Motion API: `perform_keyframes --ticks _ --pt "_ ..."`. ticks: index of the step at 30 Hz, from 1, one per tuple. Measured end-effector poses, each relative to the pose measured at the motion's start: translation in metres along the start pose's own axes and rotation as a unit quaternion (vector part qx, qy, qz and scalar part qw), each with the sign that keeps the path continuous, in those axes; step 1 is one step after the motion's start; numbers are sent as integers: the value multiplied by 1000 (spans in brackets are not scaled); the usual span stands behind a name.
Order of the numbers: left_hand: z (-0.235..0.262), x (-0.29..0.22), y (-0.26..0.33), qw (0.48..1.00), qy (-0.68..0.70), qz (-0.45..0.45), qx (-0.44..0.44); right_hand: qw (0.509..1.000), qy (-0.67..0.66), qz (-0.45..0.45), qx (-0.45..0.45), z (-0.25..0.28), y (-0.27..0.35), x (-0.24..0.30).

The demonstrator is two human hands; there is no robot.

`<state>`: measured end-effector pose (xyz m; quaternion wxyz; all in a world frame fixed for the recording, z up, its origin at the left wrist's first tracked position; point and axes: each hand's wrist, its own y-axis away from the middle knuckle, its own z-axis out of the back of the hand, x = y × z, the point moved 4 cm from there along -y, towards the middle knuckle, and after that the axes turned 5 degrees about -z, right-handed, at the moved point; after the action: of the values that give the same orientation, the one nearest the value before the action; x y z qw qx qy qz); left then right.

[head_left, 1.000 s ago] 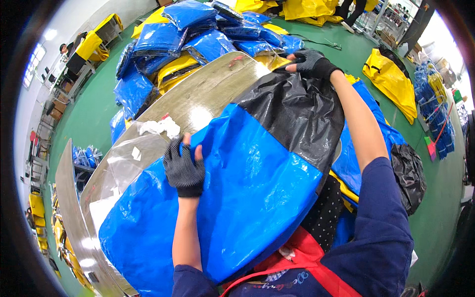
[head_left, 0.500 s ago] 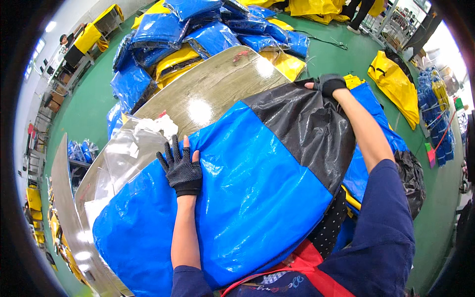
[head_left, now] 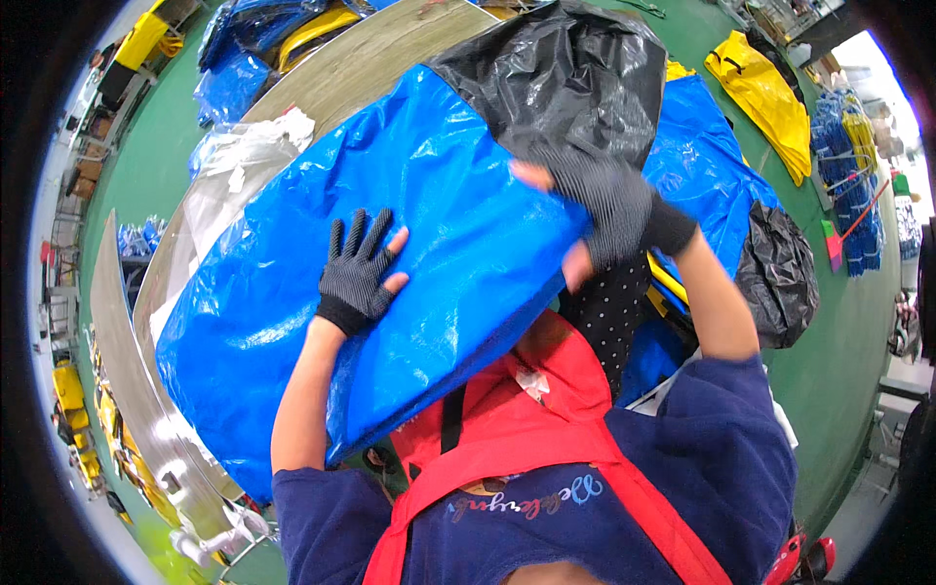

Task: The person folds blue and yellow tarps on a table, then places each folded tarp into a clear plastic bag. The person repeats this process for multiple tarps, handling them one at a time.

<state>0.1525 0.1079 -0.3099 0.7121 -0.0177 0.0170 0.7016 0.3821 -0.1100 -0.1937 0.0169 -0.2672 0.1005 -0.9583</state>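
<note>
A large glossy blue sheet-like cover [head_left: 390, 205] with a black panel [head_left: 595, 83] at its far right end lies in front of me, bulging and creased. My left hand [head_left: 359, 268], in a dotted black glove with bare thumb and forefinger tips, rests on the blue part, fingers spread. My right hand [head_left: 609, 210], gloved likewise and blurred by motion, is over the right side of the cover, near where blue meets black. Its bare thumb and forefinger tips are apart. The cover's near edge reaches my red apron [head_left: 517, 419].
Under the cover is a wood-grain table [head_left: 375, 58], with clear plastic film [head_left: 234, 161] at its left. More blue sheeting [head_left: 702, 146] and a black bundle [head_left: 780, 278] lie to the right. Yellow covers [head_left: 760, 93] are on the green floor. Wrapped blue packs [head_left: 258, 39] are piled beyond the table.
My right hand has left the black panel's far corner and come nearer to me. The cover lies turned and shifted leftward, its near edge lifted off my apron. My left hand stays spread on it.
</note>
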Motion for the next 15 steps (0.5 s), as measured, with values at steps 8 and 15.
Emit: perform_keyframes --ticks 8,15 --pt "101 -8 -82 984 83 -80 -138 961 156 -76 -216 -44 76 54" --pt "-8 -63 -134 979 28 -194 -48 953 285 8 -103 9 -68 41"
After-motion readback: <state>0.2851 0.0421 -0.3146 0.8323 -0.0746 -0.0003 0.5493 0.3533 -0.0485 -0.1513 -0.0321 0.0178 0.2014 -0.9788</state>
